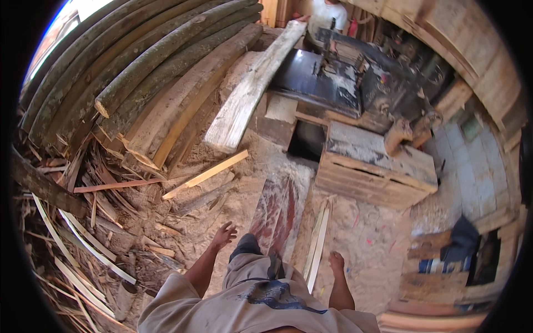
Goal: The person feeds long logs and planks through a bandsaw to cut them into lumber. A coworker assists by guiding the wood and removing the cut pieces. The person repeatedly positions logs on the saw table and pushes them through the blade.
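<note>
My left hand [224, 235] hangs in the air with its fingers spread, holding nothing. On the other side of my body, my right hand [336, 262] is lower and its fingers look curled in, with nothing visible in them. Between the two hands, a reddish, dust-covered plank [276, 213] lies on the ground in front of my legs. Nearest to my right hand is a pale narrow strip of wood [317, 244], also on the ground. Ahead, a rough pale slab of wood [252, 91] slants beside a dark metal machine table [316, 77].
A co-worker [327, 16] stands at the far end, one hand by the slab. Long logs [183, 53] are stacked at left, above scattered offcuts [105, 200]. A wooden box-like base [377, 166] stands right of a dark opening [307, 140]. Sawdust covers the ground.
</note>
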The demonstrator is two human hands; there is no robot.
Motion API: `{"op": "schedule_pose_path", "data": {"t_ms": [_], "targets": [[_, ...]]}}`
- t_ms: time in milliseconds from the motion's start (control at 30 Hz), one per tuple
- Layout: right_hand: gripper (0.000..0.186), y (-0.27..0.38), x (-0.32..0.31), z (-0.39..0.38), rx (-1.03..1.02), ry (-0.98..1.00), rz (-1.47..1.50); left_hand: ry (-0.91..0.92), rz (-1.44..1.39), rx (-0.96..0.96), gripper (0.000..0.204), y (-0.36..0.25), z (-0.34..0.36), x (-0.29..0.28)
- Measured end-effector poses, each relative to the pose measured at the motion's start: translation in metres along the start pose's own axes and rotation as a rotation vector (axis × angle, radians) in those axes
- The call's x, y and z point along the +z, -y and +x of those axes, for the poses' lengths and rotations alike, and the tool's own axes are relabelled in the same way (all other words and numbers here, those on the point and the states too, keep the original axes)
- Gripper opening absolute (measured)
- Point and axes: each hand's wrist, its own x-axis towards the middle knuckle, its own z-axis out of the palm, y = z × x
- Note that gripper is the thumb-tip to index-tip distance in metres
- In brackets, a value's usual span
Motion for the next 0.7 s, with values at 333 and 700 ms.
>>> {"op": "schedule_pose_path", "data": {"t_ms": [333, 700], "targets": [[0.044, 0.395, 0.106, 0.220, -0.158, 0.409, 0.079, -0.337, -0.077, -0.383, 0.065, 0.022, 0.112, -0.042], [0.059, 0.452, -0.143, 0.501, 0.009, -0.405, -0.937, -0.188, -0.125, -0.190, 0.059, -0.135, 0.165, 0.027]]}}
